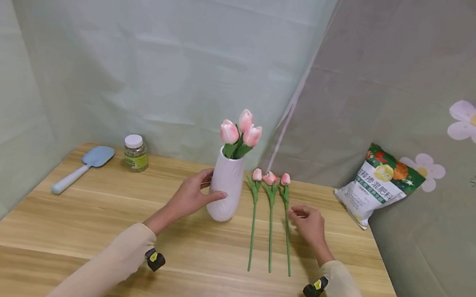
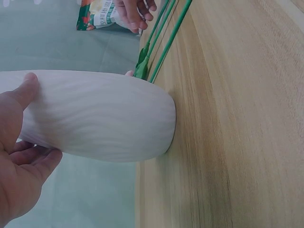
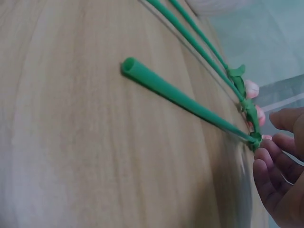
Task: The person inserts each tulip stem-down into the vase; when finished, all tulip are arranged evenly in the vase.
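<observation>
A white ribbed vase [image 1: 226,188] stands upright on the wooden table, holding three pink tulips [image 1: 252,135] with green leaves. My left hand [image 1: 191,194] grips the vase from its left side, thumb across the front and fingers behind, as the left wrist view also shows. To the right of the vase lie three more tulips side by side, blooms toward the wall: a left tulip [image 1: 253,228], a middle tulip [image 1: 271,228] and a right tulip [image 1: 288,238]. Loosely bent and holding nothing, the fingers of my right hand [image 1: 308,225] hover beside the right tulip's upper stem.
At the back left, a blue trowel [image 1: 98,156] lies near a lidded jar [image 1: 136,154] with a green label. A green and white printed bag [image 1: 375,185] leans on the right wall at the table's back corner. Cloth walls border the table.
</observation>
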Motion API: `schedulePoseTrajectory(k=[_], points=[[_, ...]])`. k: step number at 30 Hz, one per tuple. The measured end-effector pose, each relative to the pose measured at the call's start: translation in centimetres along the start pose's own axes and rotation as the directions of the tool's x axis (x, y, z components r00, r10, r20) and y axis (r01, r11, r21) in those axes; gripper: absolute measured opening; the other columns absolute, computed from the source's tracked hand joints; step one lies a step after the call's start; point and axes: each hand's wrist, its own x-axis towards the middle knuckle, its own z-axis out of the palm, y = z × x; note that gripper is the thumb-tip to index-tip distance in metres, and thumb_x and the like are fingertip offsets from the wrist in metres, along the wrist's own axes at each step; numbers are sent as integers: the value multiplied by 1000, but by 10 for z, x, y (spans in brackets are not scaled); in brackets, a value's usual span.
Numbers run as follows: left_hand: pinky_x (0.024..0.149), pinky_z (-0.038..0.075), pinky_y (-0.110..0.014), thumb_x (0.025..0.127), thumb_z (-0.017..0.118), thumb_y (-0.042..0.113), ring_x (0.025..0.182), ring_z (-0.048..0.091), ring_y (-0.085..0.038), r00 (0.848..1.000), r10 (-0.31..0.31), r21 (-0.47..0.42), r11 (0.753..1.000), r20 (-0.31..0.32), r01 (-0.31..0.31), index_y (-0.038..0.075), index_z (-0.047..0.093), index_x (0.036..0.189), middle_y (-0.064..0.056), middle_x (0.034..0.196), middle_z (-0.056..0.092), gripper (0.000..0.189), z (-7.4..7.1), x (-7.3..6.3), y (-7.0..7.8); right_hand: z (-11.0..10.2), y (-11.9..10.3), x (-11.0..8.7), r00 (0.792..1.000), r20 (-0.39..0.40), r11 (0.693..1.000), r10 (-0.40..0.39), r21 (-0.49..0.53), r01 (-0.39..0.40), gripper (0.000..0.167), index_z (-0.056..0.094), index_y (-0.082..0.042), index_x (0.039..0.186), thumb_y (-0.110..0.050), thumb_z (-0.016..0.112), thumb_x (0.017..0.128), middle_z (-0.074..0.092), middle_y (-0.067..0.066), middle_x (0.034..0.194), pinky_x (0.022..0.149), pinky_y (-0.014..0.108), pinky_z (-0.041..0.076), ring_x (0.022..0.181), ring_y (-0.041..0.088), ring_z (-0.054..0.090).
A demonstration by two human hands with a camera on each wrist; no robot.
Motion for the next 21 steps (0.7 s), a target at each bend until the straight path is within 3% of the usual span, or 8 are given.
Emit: schedulePoseTrajectory(k=[11, 21], points=[[109, 51, -47, 86, 84, 33, 130, 59, -34, 1000, -11, 1, 1000, 3, 11, 2, 49, 145, -20, 141, 59, 75, 0, -1, 1, 3, 8, 0, 1000, 18, 999, 22, -39, -22, 23, 79, -5, 105, -24, 79, 91, 77, 10, 95, 66, 24, 57, 77, 13, 71], [110, 50, -49, 87, 83, 34, 131, 58, -34, 1000, -12, -7, 1000, 6, 12, 2, 48, 146, -20, 142, 58, 76, 0, 1, 0, 5, 8, 1, 999, 30, 998, 20, -68, -18, 25, 81, -7, 105, -27, 79, 91, 78, 10, 103, 92, 47, 58, 104, 30, 71]])
